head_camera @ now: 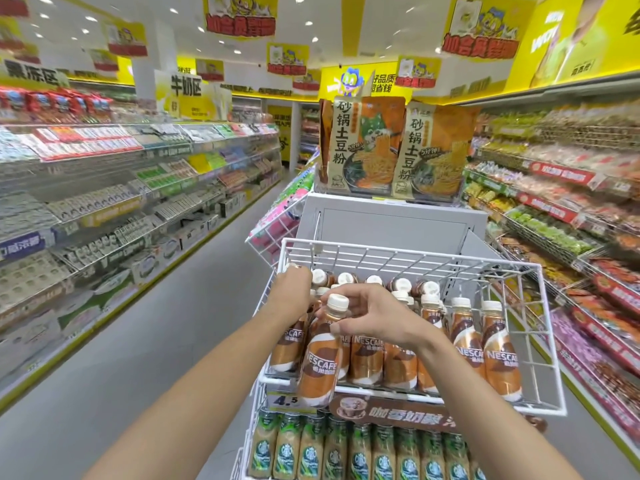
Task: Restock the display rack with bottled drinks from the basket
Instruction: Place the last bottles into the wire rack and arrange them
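Note:
A white wire rack basket (540, 327) on the display rack holds several brown Nescafe bottles (467, 344) with white caps, standing upright. My right hand (374, 317) grips the neck of one Nescafe bottle (320, 362), which hangs over the rack's front left edge, tilted slightly. My left hand (294, 289) reaches into the rack's left side and rests on a bottle (289, 348) there; the fingers are closed over its top. The supply basket is out of view.
Below the rack stands a row of green-label Starbucks bottles (360, 452) behind a price tag reading 4.5 (282, 400). Noodle packets (363, 147) sit atop the grey rack back. Stocked shelves line both sides; a grey aisle floor (156, 341) runs to the left.

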Motion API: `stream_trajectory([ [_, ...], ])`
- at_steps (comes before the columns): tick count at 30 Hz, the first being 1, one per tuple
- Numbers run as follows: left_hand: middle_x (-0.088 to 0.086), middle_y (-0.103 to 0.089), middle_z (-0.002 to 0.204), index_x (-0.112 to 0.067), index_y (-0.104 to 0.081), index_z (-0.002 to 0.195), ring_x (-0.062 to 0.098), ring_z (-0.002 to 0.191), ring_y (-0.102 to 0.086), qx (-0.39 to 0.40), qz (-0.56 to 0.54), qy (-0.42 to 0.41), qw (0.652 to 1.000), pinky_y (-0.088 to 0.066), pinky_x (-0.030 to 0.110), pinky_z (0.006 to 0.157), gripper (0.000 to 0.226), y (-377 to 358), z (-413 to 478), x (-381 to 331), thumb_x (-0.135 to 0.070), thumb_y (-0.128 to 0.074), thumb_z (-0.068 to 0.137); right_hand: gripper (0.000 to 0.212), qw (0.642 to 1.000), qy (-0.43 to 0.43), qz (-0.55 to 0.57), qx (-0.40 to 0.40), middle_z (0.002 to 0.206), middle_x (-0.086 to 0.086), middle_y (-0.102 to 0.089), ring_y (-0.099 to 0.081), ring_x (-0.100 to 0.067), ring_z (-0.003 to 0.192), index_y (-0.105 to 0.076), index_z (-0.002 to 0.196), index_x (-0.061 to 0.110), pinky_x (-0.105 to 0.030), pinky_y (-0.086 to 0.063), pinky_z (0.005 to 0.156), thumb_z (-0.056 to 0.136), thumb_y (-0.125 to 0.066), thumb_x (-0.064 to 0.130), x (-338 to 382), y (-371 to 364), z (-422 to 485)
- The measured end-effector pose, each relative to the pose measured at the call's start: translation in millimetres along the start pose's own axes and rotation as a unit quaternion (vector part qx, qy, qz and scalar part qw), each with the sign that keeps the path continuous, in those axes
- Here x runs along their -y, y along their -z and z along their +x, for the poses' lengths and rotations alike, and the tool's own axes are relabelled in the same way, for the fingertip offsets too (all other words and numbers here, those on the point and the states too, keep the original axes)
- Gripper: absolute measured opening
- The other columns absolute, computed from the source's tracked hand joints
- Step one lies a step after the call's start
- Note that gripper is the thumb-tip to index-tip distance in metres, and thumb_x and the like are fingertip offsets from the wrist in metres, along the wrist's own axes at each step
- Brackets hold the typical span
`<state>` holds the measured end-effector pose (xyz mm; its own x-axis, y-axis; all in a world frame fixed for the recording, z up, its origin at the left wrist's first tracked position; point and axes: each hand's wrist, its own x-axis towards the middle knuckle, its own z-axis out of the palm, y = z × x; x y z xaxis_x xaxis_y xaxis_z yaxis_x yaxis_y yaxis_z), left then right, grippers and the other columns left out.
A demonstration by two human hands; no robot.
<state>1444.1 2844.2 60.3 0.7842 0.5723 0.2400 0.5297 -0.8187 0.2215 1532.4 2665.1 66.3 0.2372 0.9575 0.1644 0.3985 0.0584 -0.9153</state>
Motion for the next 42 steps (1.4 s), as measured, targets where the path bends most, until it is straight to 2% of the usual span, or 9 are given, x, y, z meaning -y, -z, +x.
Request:
stream_trajectory([
  [3,0.016,-0.065,0.116,-0.009,-0.063,0.110,0.038,0.109,-0.066,-0.001,0.008,-0.006,1.000,-0.056,0.043,0.089,0.030,-1.9,-0.4,0.7,-0.029,-0.070,0.090,0.042,1.000,-0.005,0.004,-0.002,0.118,-0.013,-0.077,-0.068,-0.041,0.119,-0.075,0.120,0.025,-0.054,-0.056,0.104,0.081,-0.086,0.015,-1.4,2.0,0.1],
  [7,0.012,-0.067,0.101,-0.015,-0.052,0.083,0.036,0.095,-0.066,-0.033,-0.011,-0.027,0.999,-0.048,0.037,0.071,0.032,0.8,-10.8,7.2,-0.042,-0.068,0.090,0.043,1.000,-0.004,0.005,0.015,0.117,-0.010,-0.079,-0.073,-0.028,0.115,-0.072,0.124,0.016,-0.037,-0.060,0.096,0.083,-0.083,0.007,-0.1,0.9,5.1],
  [11,-0.002,-0.068,0.084,-0.027,-0.051,0.077,0.027,0.083,-0.067,-0.095,-0.031,-0.115,0.988,-0.044,0.033,0.064,0.026,20.8,-31.7,26.7,-0.046,-0.063,0.092,0.043,1.000,-0.007,-0.008,0.027,0.116,-0.013,-0.078,-0.074,-0.027,0.111,-0.072,0.123,0.011,-0.038,-0.059,0.098,0.082,-0.083,0.003,0.8,3.6,17.4],
  [14,-0.006,-0.071,0.108,-0.026,-0.063,0.108,0.021,0.101,-0.068,-0.123,0.010,-0.164,0.979,-0.054,0.037,0.076,0.033,40.3,-52.3,48.5,-0.055,-0.053,0.095,0.040,0.999,-0.011,-0.023,0.043,0.115,-0.020,-0.076,-0.076,-0.022,0.098,-0.073,0.120,0.012,-0.035,-0.059,0.092,0.082,-0.083,0.004,3.4,3.1,32.3],
  [21,0.009,-0.053,0.144,-0.010,-0.043,0.145,0.026,0.131,-0.051,-0.024,0.118,-0.140,0.983,-0.044,0.043,0.110,0.088,52.7,-114.5,96.4,-0.078,-0.028,0.092,0.035,0.991,-0.040,-0.072,0.109,0.098,-0.003,-0.079,-0.074,-0.013,0.084,-0.075,0.113,0.011,-0.023,-0.058,0.072,0.079,-0.082,0.010,-0.7,-1.3,73.0],
  [26,0.013,-0.056,0.131,-0.004,-0.049,0.133,0.030,0.119,-0.054,0.064,0.114,-0.048,0.990,-0.044,0.046,0.105,0.089,43.2,-154.6,110.8,-0.079,-0.026,0.091,0.058,0.982,-0.047,-0.137,0.120,0.092,-0.003,-0.077,-0.070,-0.012,0.081,-0.075,0.119,0.011,-0.021,-0.055,0.071,0.065,-0.088,0.027,2.5,3.9,94.1],
  [30,0.012,-0.057,0.125,-0.006,-0.050,0.127,0.030,0.113,-0.054,0.096,0.077,-0.005,0.992,-0.045,0.043,0.098,0.075,31.9,-174.4,110.6,-0.072,-0.036,0.095,0.051,0.973,-0.025,-0.198,0.118,0.102,0.018,-0.079,-0.071,0.005,0.083,-0.070,0.131,0.015,-0.012,-0.053,0.073,0.083,-0.084,0.007,8.4,9.2,103.1],
  [35,0.012,-0.058,0.122,-0.005,-0.052,0.122,0.030,0.113,-0.055,0.106,0.058,-0.004,0.993,-0.045,0.044,0.099,0.073,30.2,-184.7,105.2,-0.071,-0.035,0.096,0.056,0.976,-0.010,-0.210,0.049,0.125,-0.010,-0.075,-0.072,-0.020,0.113,-0.062,0.140,0.004,-0.034,-0.055,0.104,0.086,-0.081,0.002,21.4,7.0,89.0],
  [42,0.003,-0.052,0.097,-0.013,-0.046,0.094,0.023,0.087,-0.047,0.073,0.041,-0.044,0.995,-0.037,0.035,0.076,0.053,31.4,-181.7,72.2,-0.066,-0.040,0.098,0.042,0.933,0.015,-0.354,-0.058,0.120,-0.014,-0.073,-0.069,-0.030,0.112,-0.069,0.125,0.003,-0.049,-0.055,0.101,0.088,-0.081,0.020,37.1,-19.9,48.6],
])
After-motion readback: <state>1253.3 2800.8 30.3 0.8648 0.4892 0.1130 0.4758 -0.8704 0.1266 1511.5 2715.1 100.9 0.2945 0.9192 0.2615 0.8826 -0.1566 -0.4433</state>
